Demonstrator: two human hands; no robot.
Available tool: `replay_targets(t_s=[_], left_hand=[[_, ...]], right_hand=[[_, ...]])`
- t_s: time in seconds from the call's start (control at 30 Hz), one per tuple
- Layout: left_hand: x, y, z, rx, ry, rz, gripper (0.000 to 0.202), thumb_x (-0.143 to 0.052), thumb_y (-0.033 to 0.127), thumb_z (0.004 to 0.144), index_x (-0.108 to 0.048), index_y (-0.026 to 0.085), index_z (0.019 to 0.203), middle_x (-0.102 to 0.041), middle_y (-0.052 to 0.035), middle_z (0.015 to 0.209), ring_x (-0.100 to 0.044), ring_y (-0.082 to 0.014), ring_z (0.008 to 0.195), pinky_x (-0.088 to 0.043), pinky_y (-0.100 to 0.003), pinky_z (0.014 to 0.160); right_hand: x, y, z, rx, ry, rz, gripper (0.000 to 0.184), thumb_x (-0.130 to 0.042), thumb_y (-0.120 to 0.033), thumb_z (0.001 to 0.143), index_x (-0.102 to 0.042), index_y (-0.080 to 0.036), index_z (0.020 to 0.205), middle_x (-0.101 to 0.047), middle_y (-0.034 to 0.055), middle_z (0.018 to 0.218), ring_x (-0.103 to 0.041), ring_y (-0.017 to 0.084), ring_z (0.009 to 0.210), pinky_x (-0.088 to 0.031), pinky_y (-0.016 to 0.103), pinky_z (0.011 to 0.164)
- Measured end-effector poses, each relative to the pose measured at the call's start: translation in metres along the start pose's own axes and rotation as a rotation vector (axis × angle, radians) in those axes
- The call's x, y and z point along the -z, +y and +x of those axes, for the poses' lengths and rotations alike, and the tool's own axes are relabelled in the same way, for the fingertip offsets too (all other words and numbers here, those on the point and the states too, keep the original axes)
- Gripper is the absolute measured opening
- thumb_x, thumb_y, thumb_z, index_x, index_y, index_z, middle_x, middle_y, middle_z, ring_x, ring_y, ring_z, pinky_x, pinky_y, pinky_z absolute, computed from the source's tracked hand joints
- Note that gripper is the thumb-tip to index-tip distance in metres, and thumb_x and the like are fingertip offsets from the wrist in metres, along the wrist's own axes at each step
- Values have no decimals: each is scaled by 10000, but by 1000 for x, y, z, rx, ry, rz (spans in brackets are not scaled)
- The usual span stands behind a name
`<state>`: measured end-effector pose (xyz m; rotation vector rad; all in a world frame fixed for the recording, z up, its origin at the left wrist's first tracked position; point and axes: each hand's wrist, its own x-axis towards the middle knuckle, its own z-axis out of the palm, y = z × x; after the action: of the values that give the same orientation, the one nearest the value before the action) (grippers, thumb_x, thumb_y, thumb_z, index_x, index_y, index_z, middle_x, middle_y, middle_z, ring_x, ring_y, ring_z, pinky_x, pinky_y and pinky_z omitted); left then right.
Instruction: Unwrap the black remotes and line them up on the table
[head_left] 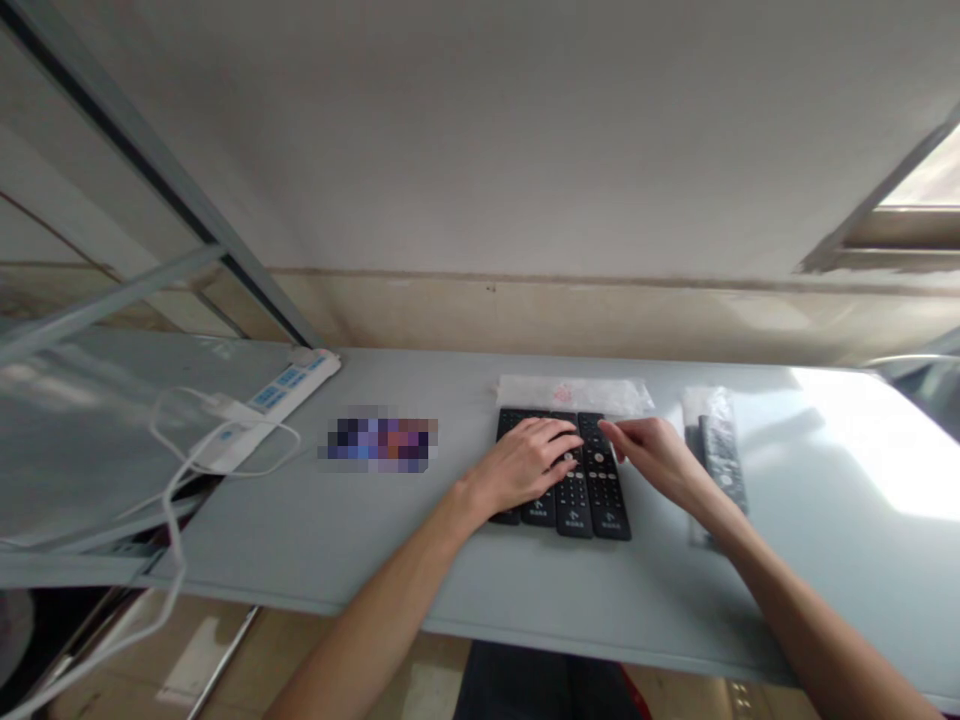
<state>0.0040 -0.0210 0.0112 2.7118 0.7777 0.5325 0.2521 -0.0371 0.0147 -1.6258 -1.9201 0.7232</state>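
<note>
Several black remote controls (574, 512) lie side by side on the grey table, their keypads facing up. My left hand (529, 460) rests over the left and middle ones with fingers stretched out and apart, covering parts of their upper halves. At the right edge of the rightmost remote control (611, 505) is my right hand (649, 450), its fingers curled in and the thumb side touching near the top end. What those curled fingers hold, if anything, is hidden. Beyond the row lies a clear plastic sleeve (574, 392) with red print.
Right of my right hand, another remote control (720, 455) lies in a clear plastic bag (697, 400). A blurred-out flat item (382, 443) sits left of the row. Farther left are a white power strip (270, 410) with cables and a metal frame post (262, 290). A wall backs the table (360, 540).
</note>
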Motion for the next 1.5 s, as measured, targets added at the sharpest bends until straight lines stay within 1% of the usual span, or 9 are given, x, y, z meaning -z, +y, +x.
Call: replay_targets(t_s=[0.2,0.37,0.47,0.6,0.77,0.93,1.1,1.33,1.5], left_hand=[[-4,-4,1,29,49,-36,247,-403,151,1089,-602,166,1233,-698,-92,1314,-630,-221,1283,-483,-393,1130],[-3,-5,0,69,31,-63,251,-391,47,1022,-582,180,1115,-695,-96,1281,-622,-219,1271,-485,-393,1113],[-2,-3,0,78,48,-69,241,-373,55,1018,-556,196,1090,-670,-102,1315,-590,-221,1311,-460,-409,1145],[-2,-2,0,69,81,-66,261,-321,57,1021,-511,220,1095,-610,-111,1400,-527,-216,1387,-406,-431,1202],[-2,0,-2,67,78,-57,271,-302,53,1013,-481,232,1107,-563,-122,1452,-455,-203,1464,-349,-446,1255],[-3,0,-3,63,74,-66,254,-311,63,1019,-481,225,1117,-543,-132,1479,-431,-204,1490,-328,-461,1272],[-3,1,-3,59,61,-16,284,-324,41,1008,-534,204,1106,-561,-133,1458,-435,-219,1490,-326,-470,1272],[2,3,1,-2,96,17,128,-508,232,1045,-622,193,1087,-609,-124,1396,-531,-246,1389,-390,-444,1223],[2,1,3,-8,114,55,147,-512,97,960,-629,185,977,-715,-96,1130,-636,-232,1164,-473,-402,1066]], right_hand=[[-12,-6,-3,63,129,100,368,-528,-476,981,-440,-241,712,-428,-50,595,-375,129,566,-284,276,538],[-17,-8,-4,235,238,55,193,-531,-202,845,-400,-243,709,-500,1,779,-442,148,668,-360,282,620],[-15,-8,-4,260,242,57,142,-491,-132,768,-428,-238,696,-538,24,829,-476,158,709,-380,286,652],[-14,-5,-6,174,200,69,127,-502,-165,759,-482,-238,657,-560,4,682,-498,163,665,-381,289,651],[-17,0,-8,84,190,115,238,-503,-196,717,-337,-251,556,-547,6,570,-473,149,595,-351,287,608],[-19,-1,-9,57,248,149,292,-479,-228,703,-221,-264,571,-235,-51,540,-242,112,562,-197,299,553],[-22,-4,-11,31,254,220,281,-460,-255,692,-196,-273,598,-189,-52,586,-202,110,585,-163,298,540],[-21,-7,-13,10,269,293,263,-429,-281,662,-171,-273,611,-204,-45,553,-219,115,539,-174,301,516],[-21,-9,-16,28,285,262,304,-455,-285,717,-179,-258,590,-208,-38,537,-213,118,544,-165,313,531]])
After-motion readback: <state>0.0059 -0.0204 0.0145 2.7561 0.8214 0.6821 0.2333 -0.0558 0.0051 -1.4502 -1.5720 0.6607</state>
